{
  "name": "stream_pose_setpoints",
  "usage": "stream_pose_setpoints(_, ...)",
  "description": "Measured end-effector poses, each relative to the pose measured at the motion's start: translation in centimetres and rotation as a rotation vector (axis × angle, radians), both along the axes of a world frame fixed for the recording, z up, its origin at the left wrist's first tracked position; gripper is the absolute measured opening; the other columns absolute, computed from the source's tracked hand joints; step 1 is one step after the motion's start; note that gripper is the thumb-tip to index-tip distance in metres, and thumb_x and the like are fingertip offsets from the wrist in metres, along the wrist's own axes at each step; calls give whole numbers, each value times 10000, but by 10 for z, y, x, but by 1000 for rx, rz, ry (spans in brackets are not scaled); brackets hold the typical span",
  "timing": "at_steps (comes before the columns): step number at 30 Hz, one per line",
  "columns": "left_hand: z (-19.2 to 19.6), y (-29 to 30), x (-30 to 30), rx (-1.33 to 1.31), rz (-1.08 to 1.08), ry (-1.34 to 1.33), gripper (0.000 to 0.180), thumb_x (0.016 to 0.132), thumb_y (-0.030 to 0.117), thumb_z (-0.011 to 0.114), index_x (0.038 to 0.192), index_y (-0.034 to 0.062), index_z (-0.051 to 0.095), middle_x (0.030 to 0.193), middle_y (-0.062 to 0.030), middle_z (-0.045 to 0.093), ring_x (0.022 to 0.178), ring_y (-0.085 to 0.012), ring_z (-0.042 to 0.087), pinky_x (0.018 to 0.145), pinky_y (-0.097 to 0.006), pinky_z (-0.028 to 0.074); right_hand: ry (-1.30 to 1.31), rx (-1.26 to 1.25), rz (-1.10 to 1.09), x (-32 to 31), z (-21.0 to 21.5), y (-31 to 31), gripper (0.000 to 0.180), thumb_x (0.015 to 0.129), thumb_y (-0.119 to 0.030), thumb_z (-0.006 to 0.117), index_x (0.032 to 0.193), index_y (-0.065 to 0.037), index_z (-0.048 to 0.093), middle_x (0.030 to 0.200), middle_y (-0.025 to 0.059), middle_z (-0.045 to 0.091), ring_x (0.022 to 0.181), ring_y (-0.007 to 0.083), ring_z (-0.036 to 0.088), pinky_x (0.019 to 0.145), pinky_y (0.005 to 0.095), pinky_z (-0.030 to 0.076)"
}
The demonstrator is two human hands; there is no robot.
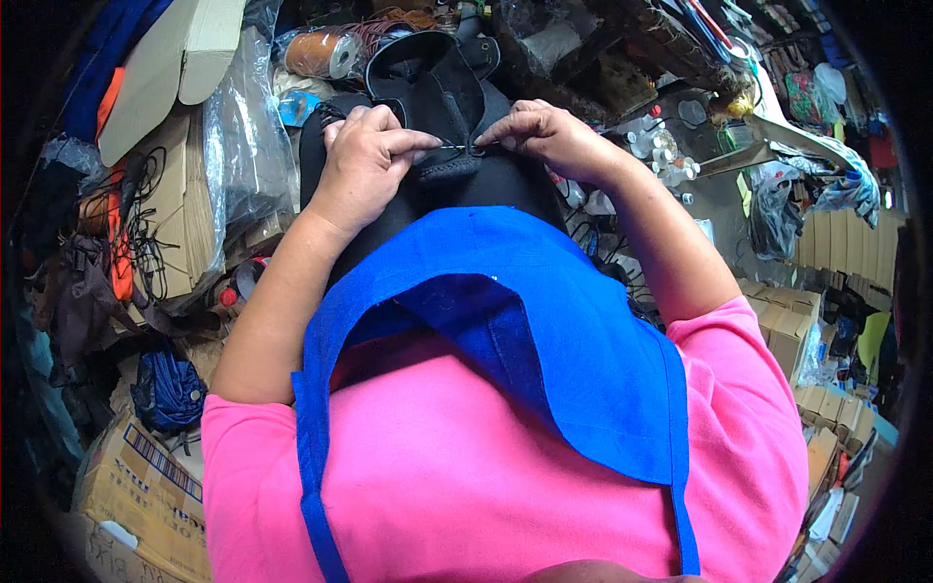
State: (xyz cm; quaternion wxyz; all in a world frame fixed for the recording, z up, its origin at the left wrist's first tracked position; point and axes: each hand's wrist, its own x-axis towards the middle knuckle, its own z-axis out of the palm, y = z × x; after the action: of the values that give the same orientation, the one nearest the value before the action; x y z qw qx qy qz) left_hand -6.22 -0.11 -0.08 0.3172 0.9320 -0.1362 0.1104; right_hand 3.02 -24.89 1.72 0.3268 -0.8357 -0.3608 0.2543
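Observation:
A black boot or shoe (453, 95) lies in my lap with its open collar away from me and its rounded toe close to my body. Over its front my left hand (364, 155) is closed in a pinch on a thin, pale, needle-like piece (454, 147). The piece spans the small gap toward my right hand (547, 138). My right hand's thumb and forefinger are pinched together at the other side of this gap, just above the shoe. What lies between those right fingertips is too small to make out.
An orange spool of thread (321, 53) lies beyond my left hand. Clear plastic sheeting (255, 146) and cardboard (175, 194) stand on the left. Several plastic bottles (666, 155) sit to the right. A cardboard box (146, 500) is at lower left.

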Motion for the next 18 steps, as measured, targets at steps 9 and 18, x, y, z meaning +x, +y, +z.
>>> stream_pose_setpoints(9,-2,-1,2,76,-11,-5,218,744,117,697,914,245,744,748,20,486,797,-173,493,777,-333,320,20,8,50,8,-3,1,273,820,-96,613,1041,-222,713,876,61,611,905,201,564,843,323,450)
stream_pose_setpoints(18,-7,-4,11,60,-29,86,152,753,172,690,874,251,740,714,6,520,824,-176,529,802,-360,315,231,112,49,13,-13,0,289,798,-63,639,1067,-141,710,853,50,600,903,172,546,852,294,433)
